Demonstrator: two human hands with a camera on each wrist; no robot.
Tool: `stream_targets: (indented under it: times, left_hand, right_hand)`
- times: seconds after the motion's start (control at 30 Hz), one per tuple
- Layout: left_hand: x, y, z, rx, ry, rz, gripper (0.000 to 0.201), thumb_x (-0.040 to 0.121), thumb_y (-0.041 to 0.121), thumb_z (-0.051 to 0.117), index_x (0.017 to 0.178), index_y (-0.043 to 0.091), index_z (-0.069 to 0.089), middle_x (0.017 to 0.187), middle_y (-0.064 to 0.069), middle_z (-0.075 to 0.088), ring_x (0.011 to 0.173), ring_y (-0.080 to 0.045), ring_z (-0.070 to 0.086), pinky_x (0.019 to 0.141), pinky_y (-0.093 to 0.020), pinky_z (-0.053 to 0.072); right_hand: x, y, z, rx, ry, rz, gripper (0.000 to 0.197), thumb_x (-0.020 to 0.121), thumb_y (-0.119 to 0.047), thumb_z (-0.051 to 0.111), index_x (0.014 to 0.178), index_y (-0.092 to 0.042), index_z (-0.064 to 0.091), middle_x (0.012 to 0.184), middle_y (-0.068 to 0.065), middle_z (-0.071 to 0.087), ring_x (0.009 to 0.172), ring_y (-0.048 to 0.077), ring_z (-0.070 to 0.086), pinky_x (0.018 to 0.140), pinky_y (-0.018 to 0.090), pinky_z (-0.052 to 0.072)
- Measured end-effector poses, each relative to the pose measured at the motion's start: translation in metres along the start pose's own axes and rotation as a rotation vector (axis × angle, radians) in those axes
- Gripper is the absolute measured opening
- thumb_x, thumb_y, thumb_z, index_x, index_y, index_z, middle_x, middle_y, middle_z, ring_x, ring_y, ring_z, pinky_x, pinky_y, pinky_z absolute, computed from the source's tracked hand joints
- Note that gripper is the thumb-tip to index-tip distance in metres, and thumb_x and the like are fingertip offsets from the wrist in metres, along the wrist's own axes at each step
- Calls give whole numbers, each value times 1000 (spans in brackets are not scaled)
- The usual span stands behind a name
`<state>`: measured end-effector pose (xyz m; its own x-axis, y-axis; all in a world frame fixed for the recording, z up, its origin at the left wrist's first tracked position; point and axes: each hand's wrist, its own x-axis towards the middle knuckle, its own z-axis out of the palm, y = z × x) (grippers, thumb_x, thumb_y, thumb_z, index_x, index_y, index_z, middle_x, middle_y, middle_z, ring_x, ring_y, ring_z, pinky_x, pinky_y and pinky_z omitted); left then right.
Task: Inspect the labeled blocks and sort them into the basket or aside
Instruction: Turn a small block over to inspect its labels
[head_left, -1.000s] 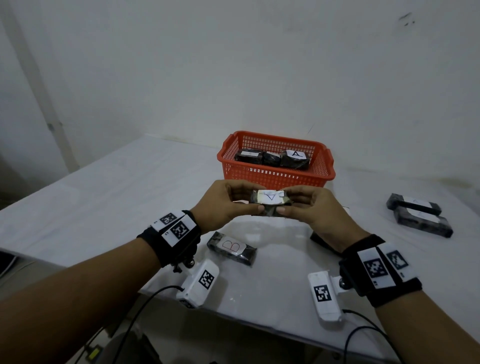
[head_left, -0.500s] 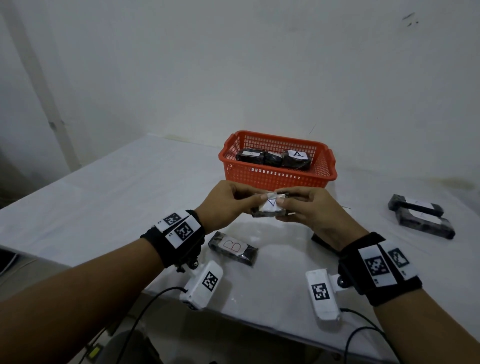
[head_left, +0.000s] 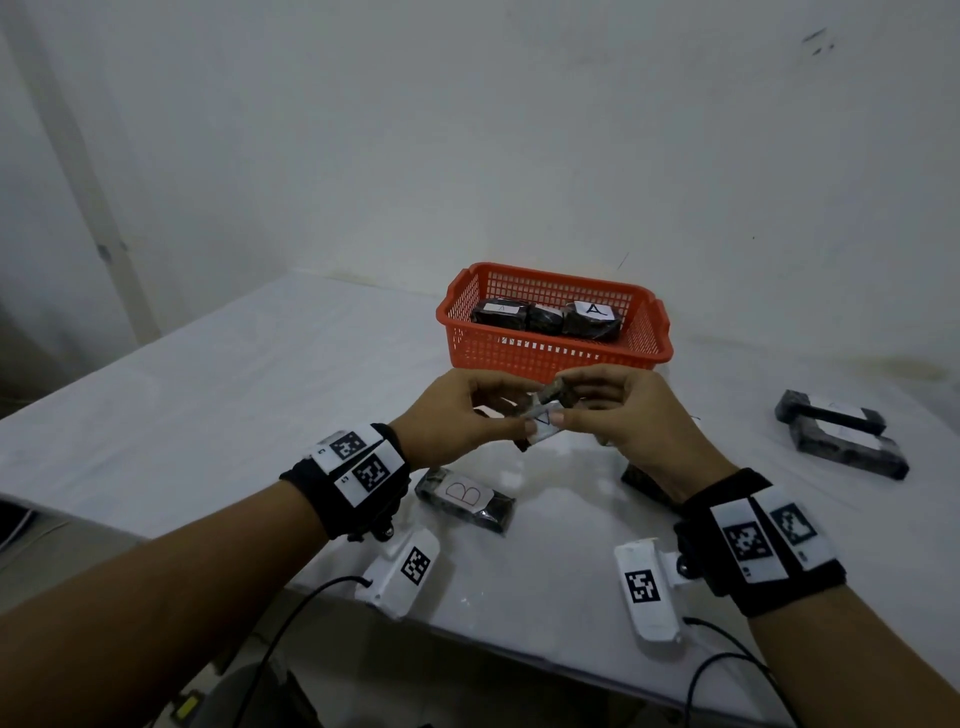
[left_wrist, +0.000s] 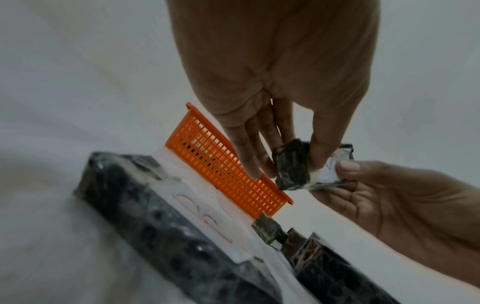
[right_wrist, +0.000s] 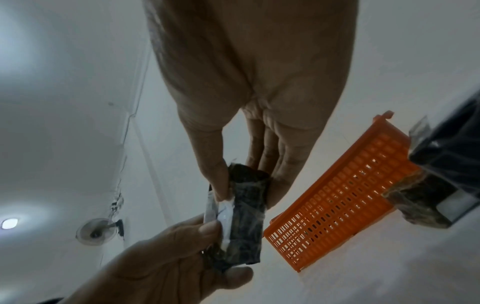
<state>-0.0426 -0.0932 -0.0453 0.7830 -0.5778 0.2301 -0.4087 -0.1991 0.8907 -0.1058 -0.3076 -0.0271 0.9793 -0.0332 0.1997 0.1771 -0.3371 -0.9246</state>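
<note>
Nearest me, the two white wrist cameras hang below the black wristbands, over the near edge of the white table (head_left: 218, 395). Just past the left wrist a dark wrapped block with a red B on its label (head_left: 464, 498) lies flat on the table. Another dark block (head_left: 644, 480) lies under my right wrist, mostly hidden by it; I cannot read any label on it.

Above those, both hands hold one block in the air, clear of the table. My left hand (head_left: 452, 415) pinches the held block (head_left: 545, 421) between thumb and fingers at its left end, with the thumb tip on the white label. My right hand (head_left: 631, 415) pinches the other end, thumb on one face and fingers curled behind. From the left wrist view the block is tilted, its label turned toward the right hand's thumb. The label shows a triangular mark, perhaps an A; I cannot tell for sure.

Off to the right, well apart from the hands, two dark blocks (head_left: 841, 439) lie side by side, touching.

Farther back stands the orange basket (head_left: 550, 353) with three dark blocks inside; the rightmost one (head_left: 592, 318) shows a black A
</note>
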Motion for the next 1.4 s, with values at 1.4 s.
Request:
stream_targets:
  times: [1.4]
  left_hand:
    - [3, 11, 12, -163, 81, 7, 38, 85, 2, 78, 120, 12, 71, 112, -3, 77, 101, -11, 75, 85, -21, 57]
  right_hand:
    - [-6, 2, -2, 222, -63, 90, 55, 76, -7, 88, 126, -11, 66, 122, 8, 75, 109, 24, 75, 103, 45, 57]
